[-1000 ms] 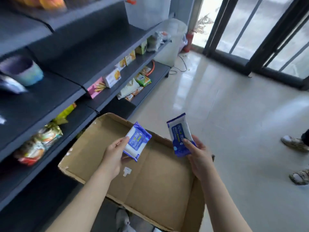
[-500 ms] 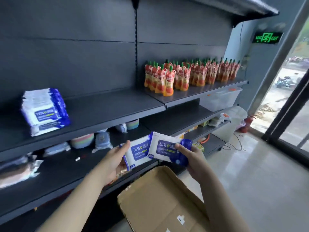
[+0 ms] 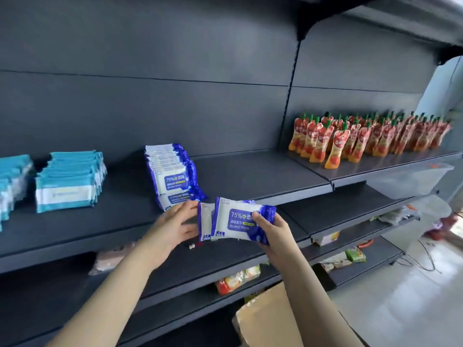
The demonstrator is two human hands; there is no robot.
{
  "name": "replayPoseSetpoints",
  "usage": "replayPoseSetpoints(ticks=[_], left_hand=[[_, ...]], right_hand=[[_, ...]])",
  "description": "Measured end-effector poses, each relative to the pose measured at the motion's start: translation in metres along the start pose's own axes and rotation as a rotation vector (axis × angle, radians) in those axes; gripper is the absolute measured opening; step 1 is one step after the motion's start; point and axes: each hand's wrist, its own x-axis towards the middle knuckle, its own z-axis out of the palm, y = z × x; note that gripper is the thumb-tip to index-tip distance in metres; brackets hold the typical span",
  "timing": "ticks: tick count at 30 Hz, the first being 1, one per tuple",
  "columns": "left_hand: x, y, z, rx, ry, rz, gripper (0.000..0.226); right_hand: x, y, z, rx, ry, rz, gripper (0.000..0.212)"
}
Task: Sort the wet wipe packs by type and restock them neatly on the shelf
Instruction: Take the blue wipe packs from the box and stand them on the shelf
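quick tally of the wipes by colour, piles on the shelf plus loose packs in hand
teal piles: 2 (one cut off at the left edge of the view)
blue piles: 1
blue, loose in hand: 2, the rear pack in the left hand and the front pack in the right hand
total: 3 piles and 2 loose packs

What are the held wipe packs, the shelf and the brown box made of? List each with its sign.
Wipe packs: thin plastic film, glossy; it crinkles and shines.
Shelf: probably painted metal, matte dark grey, thin deck with folded front lip.
Box: brown cardboard, matte, with bent flap.
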Motion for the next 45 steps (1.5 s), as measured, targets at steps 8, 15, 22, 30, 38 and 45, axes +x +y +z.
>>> replayPoseSetpoints(ticks=[8, 15, 22, 30, 38, 45], left_hand=[[0.056, 0.007, -0.069, 0.502, 0.499, 0.134, 0.036], [0.100, -0.002, -0.080, 0.866, 0.566, -0.085, 0.045], [0.107, -0.007, -0.073, 0.779, 0.569, -0.093, 0.037], [0.108, -0.002, -0.075, 0.422, 0.597, 0.086, 0.037], [0.118, 0.000, -0.108, 0.454, 0.522, 0.230, 0.029], [0.126, 0.001, -0.117, 0.427, 0.276, 0.243, 0.048]], right_hand=[[0.051, -0.014, 0.029, 0.025, -0.051, -0.064, 0.020], [0.100, -0.024, 0.037, 0.050, -0.132, -0.035, 0.025], [0.141, -0.016, 0.043, -0.002, -0.170, 0.020, 0.027], [0.167, 0.001, 0.060, -0.120, -0.201, 0.015, 0.018], [0.174, 0.032, 0.110, -0.164, -0.134, -0.074, 0.023], [0.183, 0.046, 0.136, -0.247, -0.072, -0.155, 0.020]])
